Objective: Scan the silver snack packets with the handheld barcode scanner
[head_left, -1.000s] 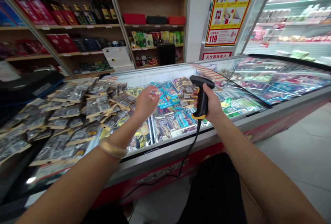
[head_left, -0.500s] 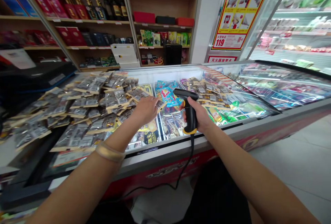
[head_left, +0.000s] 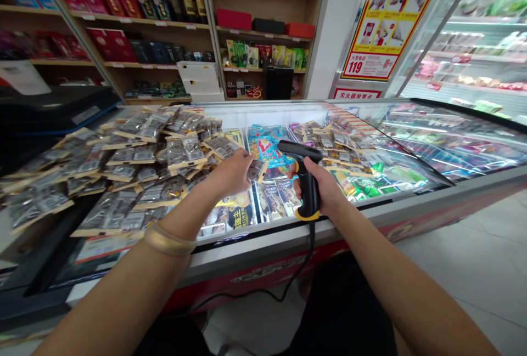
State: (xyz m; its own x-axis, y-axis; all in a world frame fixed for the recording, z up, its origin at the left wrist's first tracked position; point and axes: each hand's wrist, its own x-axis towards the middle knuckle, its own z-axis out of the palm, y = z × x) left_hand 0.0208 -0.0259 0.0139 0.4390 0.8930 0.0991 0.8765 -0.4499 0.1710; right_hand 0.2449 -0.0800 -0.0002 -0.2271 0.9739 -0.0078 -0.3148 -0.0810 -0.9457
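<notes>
My right hand (head_left: 325, 186) is wrapped round the handle of a black and yellow barcode scanner (head_left: 309, 186), its head pointing left toward my other hand. From the scanner's base a black cable hangs down past the freezer front. My left hand (head_left: 233, 172) is closed on a small snack packet (head_left: 257, 170), whose end sticks out to the right of the fingers. Left of that hand lies a large heap of similar clear-fronted packets (head_left: 144, 153) with tan edges. A smaller group of packets (head_left: 333, 142) rests beyond the scanner.
A chest freezer (head_left: 255, 231) with a glass top runs across in front of me, holding bagged frozen goods such as blue bags (head_left: 267, 150). Behind it stand wooden shelves (head_left: 263, 32) of boxes and bottles. A black machine (head_left: 53, 109) sits at the left.
The view has shifted slightly. The snack packet shows more clearly beyond my left fingers. The scanner has moved a little to the right in view, still in my right hand.
</notes>
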